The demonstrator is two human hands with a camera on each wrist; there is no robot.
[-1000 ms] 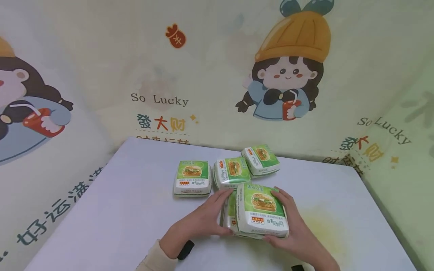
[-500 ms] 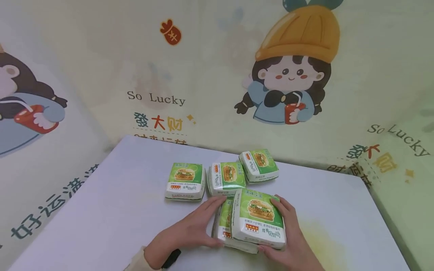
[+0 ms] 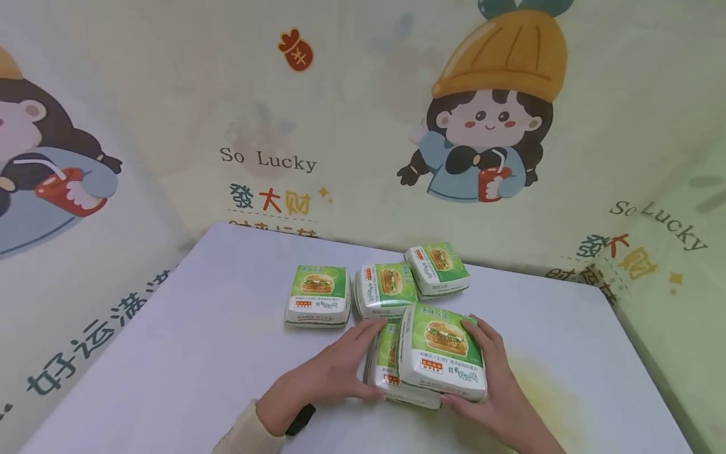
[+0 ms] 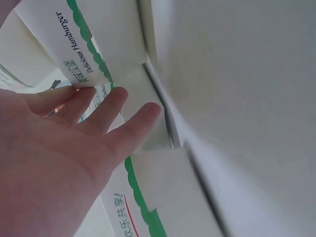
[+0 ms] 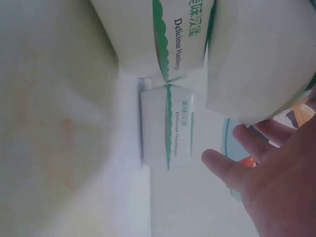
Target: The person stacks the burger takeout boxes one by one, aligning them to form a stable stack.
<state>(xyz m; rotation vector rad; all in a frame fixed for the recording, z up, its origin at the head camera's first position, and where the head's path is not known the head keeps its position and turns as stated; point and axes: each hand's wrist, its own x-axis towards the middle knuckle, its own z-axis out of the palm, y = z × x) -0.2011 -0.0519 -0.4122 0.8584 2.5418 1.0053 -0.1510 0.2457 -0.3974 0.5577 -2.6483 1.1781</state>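
Observation:
Two green-and-white hamburger boxes lie one over the other in the head view. My right hand [image 3: 496, 394] grips the upper hamburger box [image 3: 442, 353] by its right side, fingers at the far corner and thumb at the near one. This box sits shifted to the right of the lower hamburger box [image 3: 388, 372], whose left strip and front edge show. At the lower box's left side is my left hand [image 3: 326, 372], its thumb at the near corner and fingers at the far one. In the right wrist view, the upper box [image 5: 261, 54] is above the lower box [image 5: 143, 34].
Behind the stack stand a left hamburger box [image 3: 319, 296], a middle box [image 3: 387, 289] and a back right box [image 3: 437, 269], all on the white table [image 3: 187, 353]. A wall covering with cartoon prints [image 3: 351, 126] rises beyond the table's far edge.
The upper box has shifted slightly right over the lower one, so more of the lower box shows. Both hands keep their holds. The head view has swung a little.

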